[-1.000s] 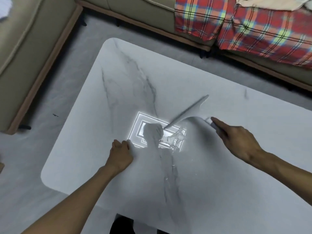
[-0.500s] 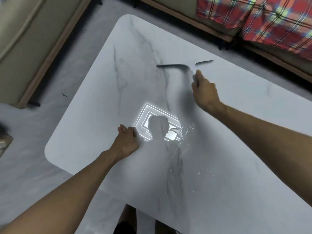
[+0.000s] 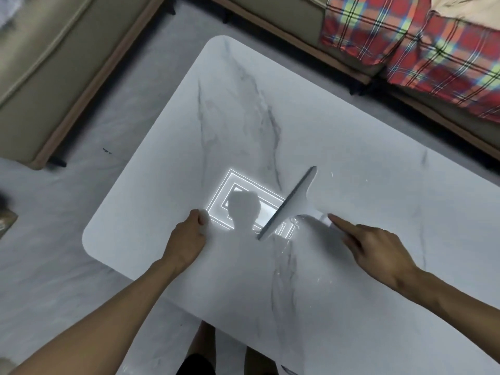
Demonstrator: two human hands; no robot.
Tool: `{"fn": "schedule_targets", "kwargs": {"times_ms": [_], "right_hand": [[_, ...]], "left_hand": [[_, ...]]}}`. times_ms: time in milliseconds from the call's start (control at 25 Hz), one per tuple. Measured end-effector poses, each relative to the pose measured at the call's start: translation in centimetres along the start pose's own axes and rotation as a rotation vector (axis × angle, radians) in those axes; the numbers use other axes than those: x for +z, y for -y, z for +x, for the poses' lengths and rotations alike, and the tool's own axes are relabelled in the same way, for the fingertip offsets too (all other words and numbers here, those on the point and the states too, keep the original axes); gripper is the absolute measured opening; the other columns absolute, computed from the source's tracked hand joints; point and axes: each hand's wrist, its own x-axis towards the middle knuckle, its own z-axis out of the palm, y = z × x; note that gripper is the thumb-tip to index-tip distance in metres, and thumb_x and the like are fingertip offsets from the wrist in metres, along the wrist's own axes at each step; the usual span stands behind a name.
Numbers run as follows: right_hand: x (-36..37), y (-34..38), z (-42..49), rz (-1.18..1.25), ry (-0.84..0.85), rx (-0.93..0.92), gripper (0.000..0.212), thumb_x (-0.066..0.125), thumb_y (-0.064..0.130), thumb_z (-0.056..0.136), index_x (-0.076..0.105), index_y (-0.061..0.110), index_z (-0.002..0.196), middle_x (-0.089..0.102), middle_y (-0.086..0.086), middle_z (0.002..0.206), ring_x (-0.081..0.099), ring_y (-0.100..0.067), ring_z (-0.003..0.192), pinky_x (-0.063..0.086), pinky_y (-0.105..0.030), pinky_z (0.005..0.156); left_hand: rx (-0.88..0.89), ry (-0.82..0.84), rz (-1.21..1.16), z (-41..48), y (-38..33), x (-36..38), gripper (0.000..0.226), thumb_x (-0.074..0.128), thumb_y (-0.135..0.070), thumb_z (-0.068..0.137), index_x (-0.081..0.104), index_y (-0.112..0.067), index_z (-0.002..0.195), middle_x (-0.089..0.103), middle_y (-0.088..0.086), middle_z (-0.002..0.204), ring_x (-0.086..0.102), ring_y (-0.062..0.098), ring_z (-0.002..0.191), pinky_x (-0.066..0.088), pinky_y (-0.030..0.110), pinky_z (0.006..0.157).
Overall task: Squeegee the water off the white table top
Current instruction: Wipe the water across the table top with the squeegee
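Right hand: curled round the squeegee handle, index finger laid straight along it. Handle mostly hidden under the hand and blurred white against the top.

Squeegee: near the middle of the table, just ahead of the right hand. Blade runs diagonally, near end low and left, far end up and right. Dark edge faces left. Cannot tell how firmly the edge meets the top.

Left hand: fingers curled under, holding nothing, knuckles resting on the top near the left edge, just left of the blade's near end.

Surface: white marble-look top, grey veins, rounded corners. Water shows as thin glinting streaks at the blade's near end, running toward the near edge; a few bright specks right of that. A bright rectangular light reflection lies between the left hand and the blade, with a head-shaped shadow across it.

Room: pale grey veined floor, one small dark speck on it left of the table. Beige sofa with a wooden base at left. Far sofa beyond the table, covered at right by a red plaid blanket; cream cloth on top of that. Person's legs show under the near edge.
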Motion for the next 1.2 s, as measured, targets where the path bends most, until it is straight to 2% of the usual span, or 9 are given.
{"fn": "schedule_targets", "kwargs": {"times_ms": [160,280,400,560,680,840,960,1080,1200], "right_hand": [[-2.6,7.2,8.1,0.195,-0.120,-0.155,0.046,0.033,0.039,0.100,0.028,0.047,0.145,0.067,-0.002,0.095,0.061,-0.031,0.088,0.048,-0.038,0.071],[-1.8,14.2,13.7,0.102,-0.074,-0.246,0.045,0.030,0.039,0.102,0.028,0.046,0.146,0.065,-0.006,0.104,0.060,-0.034,0.095,0.041,-0.035,0.069],[0.5,16.1,14.1,0.008,-0.028,-0.296,0.045,0.031,0.036,0.103,0.027,0.044,0.147,0.062,-0.007,0.099,0.061,-0.034,0.091,0.034,-0.033,0.065],[2.5,9.8,8.2,0.069,-0.067,-0.267,0.046,0.025,0.040,0.099,0.027,0.048,0.144,0.061,-0.001,0.088,0.061,-0.031,0.079,0.037,-0.032,0.058],[3.8,2.8,1.8,0.010,-0.016,-0.160,0.049,0.030,0.037,0.099,0.026,0.049,0.146,0.059,0.001,0.081,0.060,-0.030,0.068,0.046,-0.035,0.055],[3.9,-4.4,-5.0,-0.080,0.015,0.002,0.050,0.036,0.036,0.100,0.025,0.052,0.145,0.049,0.008,0.073,0.058,-0.022,0.064,0.047,-0.033,0.056],[2.4,-6.5,-6.9,-0.051,0.010,0.062,0.047,0.036,0.040,0.100,0.027,0.054,0.144,0.052,0.011,0.074,0.060,-0.018,0.070,0.044,-0.029,0.058],[-0.6,-7.5,-4.4,0.197,-0.121,0.205,0.041,0.034,0.050,0.099,0.032,0.056,0.139,0.068,0.009,0.094,0.064,-0.023,0.087,0.047,-0.033,0.070],[-3.7,-9.0,2.2,0.359,-0.268,0.310,0.038,0.035,0.050,0.100,0.046,0.040,0.134,0.069,-0.002,0.110,0.061,-0.035,0.102,0.046,-0.036,0.082]], "left_hand": [[-0.112,-0.162,-0.153,0.5,0.8,-0.6,0.026,0.044,0.001,0.082,0.047,-0.020,0.098,0.058,0.002,0.083,0.058,0.028,0.074,0.046,0.032,0.058],[-0.209,-0.293,-0.212,0.7,2.0,-1.1,0.016,0.044,-0.005,0.087,0.051,-0.018,0.094,0.056,-0.003,0.078,0.058,0.025,0.072,0.040,0.026,0.052],[-0.239,-0.353,-0.146,0.5,3.4,-1.6,0.011,0.046,-0.008,0.088,0.051,-0.017,0.092,0.056,-0.003,0.079,0.054,0.022,0.074,0.036,0.027,0.054],[-0.146,-0.261,-0.062,-0.1,3.3,-0.5,0.019,0.045,-0.001,0.081,0.052,-0.010,0.097,0.056,0.002,0.095,0.052,0.024,0.081,0.038,0.030,0.066],[-0.042,-0.136,-0.064,-0.6,1.7,1.0,0.021,0.046,0.001,0.081,0.044,-0.015,0.094,0.053,0.003,0.097,0.051,0.022,0.079,0.034,0.025,0.058],[0.035,-0.017,-0.004,-0.9,-2.0,2.7,0.018,0.046,-0.004,0.082,0.040,-0.017,0.093,0.053,0.005,0.097,0.051,0.024,0.075,0.033,0.030,0.059],[0.112,0.004,0.054,-1.0,-4.9,3.8,0.015,0.047,-0.006,0.083,0.041,-0.019,0.088,0.052,0.005,0.100,0.051,0.023,0.077,0.034,0.030,0.062],[0.233,0.019,0.070,-0.4,-8.4,5.3,0.027,0.050,-0.009,0.082,0.036,-0.030,0.077,0.048,0.002,0.101,0.051,0.021,0.080,0.034,0.028,0.059],[0.308,0.058,0.153,1.5,-11.3,7.6,0.016,0.053,-0.009,0.080,0.047,-0.017,0.093,0.045,0.009,0.116,0.052,0.029,0.104,0.047,0.036,0.081]]}}
